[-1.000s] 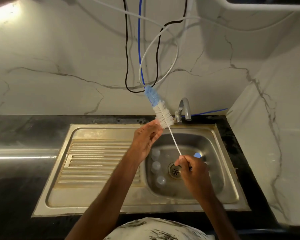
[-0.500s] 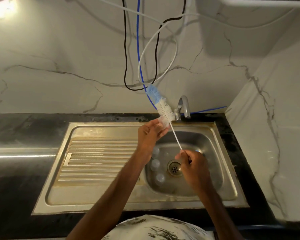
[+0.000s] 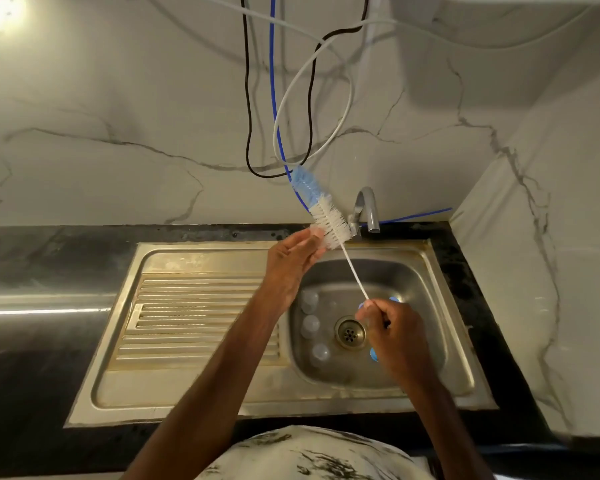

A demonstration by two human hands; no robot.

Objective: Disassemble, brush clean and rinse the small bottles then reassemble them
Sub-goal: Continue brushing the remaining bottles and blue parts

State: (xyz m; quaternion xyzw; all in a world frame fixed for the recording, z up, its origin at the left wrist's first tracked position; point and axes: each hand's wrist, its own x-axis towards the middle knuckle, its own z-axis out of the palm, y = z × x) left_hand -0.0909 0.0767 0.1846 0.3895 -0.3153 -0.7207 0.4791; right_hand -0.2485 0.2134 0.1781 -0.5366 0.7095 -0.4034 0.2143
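Since a second ago the left hand has gone up a little, closer to the long bottle brush with white and blue bristles and a thin white wire stem. Now a small clear plastic bottle shows at its fingertips, right against the white bristles. I think this means the brushing step is on for this bottle. The bristles are at the bottle, but I cannot tell if they are inside it or just beside it.

The left fingers reach up and pinch the bottle at their tips. The bottle is up in the air above the back edge of the steel sink, near the grey metal tap. The right hand is lower down, over the drain, with its fingers curled tight round the bottom end of the wire stem.

Three more clear bottles sit in the sink bowl, left of the drain. Little blue caps lie by the right hand. So most of the washing looks not done yet.
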